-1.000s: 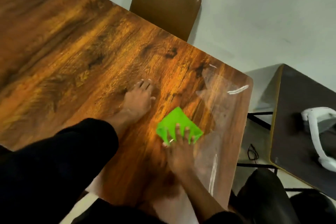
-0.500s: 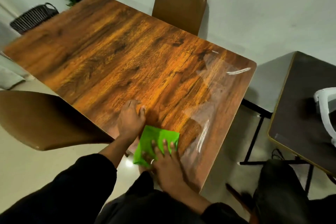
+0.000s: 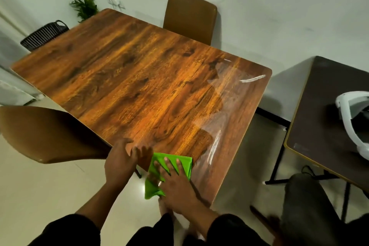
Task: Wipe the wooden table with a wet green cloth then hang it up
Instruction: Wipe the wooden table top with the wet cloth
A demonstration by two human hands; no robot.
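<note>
My right hand (image 3: 175,179) has dragged the green cloth (image 3: 169,173) back to the counter (image 3: 139,86) edge. It presses flat, fingers spread; my left hand (image 3: 121,162), open, rests just beside the cloth.

Dim, warm indoor light with wet glare and wide-angle bend

Streaks of white glare on the damp right side of the wooden table (image 3: 139,86), strongest near its far right corner and near edge. Motion blur on the left hand (image 3: 121,163) and its fingers, softer blur on the right hand (image 3: 175,183) over the green cloth (image 3: 185,164). Deep shadow under the near chair (image 3: 46,134). Straight edges bowed toward the corners; bottom of the view murky, grainy.
</note>
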